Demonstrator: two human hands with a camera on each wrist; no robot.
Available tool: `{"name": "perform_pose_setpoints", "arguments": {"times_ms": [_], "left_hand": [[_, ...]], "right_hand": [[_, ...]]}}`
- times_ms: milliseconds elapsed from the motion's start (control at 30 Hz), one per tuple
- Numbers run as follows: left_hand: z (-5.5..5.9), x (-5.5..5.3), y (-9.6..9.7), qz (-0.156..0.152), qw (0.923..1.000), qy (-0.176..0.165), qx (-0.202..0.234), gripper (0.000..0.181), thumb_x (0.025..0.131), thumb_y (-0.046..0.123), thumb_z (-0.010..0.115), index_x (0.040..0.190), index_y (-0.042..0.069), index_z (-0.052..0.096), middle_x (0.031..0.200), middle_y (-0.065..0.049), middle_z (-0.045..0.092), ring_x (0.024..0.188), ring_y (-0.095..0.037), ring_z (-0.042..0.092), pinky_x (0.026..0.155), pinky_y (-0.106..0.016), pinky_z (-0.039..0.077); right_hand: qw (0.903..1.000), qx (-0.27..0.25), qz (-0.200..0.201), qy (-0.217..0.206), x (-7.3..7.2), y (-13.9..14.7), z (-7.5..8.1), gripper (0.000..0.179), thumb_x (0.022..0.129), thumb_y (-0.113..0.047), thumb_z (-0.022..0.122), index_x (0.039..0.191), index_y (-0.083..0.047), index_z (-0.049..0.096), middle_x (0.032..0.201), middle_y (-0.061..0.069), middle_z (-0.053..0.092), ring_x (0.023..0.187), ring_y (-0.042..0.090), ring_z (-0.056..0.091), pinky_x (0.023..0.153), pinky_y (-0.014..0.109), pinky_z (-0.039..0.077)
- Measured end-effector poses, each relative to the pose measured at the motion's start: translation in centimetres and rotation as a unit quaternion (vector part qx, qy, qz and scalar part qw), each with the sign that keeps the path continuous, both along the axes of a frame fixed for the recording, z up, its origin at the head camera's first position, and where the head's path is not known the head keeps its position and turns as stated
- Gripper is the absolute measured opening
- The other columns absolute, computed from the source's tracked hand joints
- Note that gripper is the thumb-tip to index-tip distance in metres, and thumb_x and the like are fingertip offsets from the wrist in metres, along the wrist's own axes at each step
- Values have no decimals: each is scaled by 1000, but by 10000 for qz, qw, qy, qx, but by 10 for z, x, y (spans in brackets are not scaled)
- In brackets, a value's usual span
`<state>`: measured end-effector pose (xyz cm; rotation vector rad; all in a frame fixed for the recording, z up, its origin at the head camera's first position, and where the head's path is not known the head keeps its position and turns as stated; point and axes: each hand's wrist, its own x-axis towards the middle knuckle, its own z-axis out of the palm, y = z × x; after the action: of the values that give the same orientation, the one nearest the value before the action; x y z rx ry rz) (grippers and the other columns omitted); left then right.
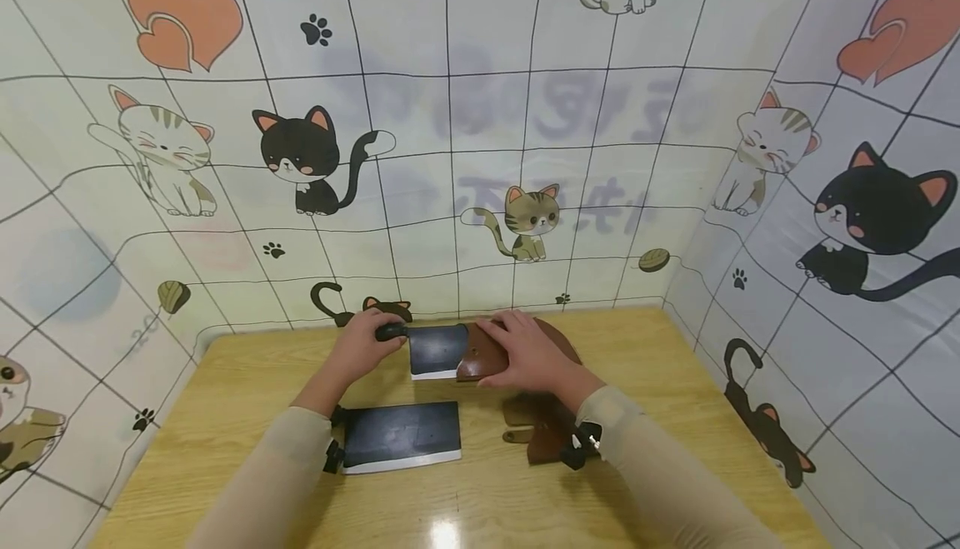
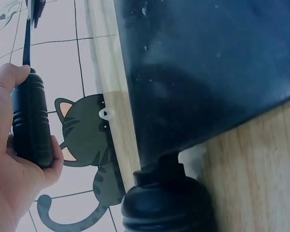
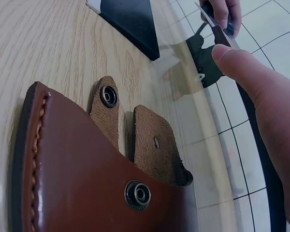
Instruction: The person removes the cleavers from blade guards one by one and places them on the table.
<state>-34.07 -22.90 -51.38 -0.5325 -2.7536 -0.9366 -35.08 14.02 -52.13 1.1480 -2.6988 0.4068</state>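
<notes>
My left hand holds the black handle of the far cleaver, and the thumb lies along it in the left wrist view. The right end of that blade is hidden by a brown leather sheath. On the sheath, my right hand grips with the thumb at the near side and the fingers over the far side. Closer to me lies a second cleaver, blade flat on the table. A second leather sheath with snap straps lies below my right wrist, partly covered by it.
The wooden table reaches back to a cloth wall printed with cats and grid lines. Cloth also hangs along both sides. Each wrist wears a black mount.
</notes>
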Motion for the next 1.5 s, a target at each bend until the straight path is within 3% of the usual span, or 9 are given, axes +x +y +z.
{"name": "perform_pose_setpoints", "arguments": {"times_ms": [433, 900, 1500], "left_hand": [[2, 0, -5, -4, 10000, 84, -12, 30, 103, 24, 83, 128, 9, 80, 119, -14, 72, 103, -33, 65, 81, -51, 57], [-1, 2, -17, 109, 9999, 45, -78, 28, 102, 22, 82, 127, 11, 80, 122, -13, 71, 105, -36, 63, 86, -55, 57], [-5, 0, -21, 148, 9998, 22, -153, 30, 102, 23, 82, 130, 11, 80, 123, -13, 71, 106, -36, 64, 85, -54, 57]], "right_hand": [[9998, 125, -74, -160, -1, 4, 5, 113, 86, -80, 80, 174, -24, 37, 158, 7, 48, 146, 31, 44, 122, 56, 36], [10000, 67, 9, -40, -3, 14, 4, 114, 84, -77, 84, 171, -15, 43, 156, 10, 50, 147, 34, 45, 121, 60, 37], [9999, 106, -15, -57, -2, 16, 4, 113, 84, -75, 85, 171, -16, 44, 158, 9, 48, 147, 32, 45, 122, 59, 37]]}}
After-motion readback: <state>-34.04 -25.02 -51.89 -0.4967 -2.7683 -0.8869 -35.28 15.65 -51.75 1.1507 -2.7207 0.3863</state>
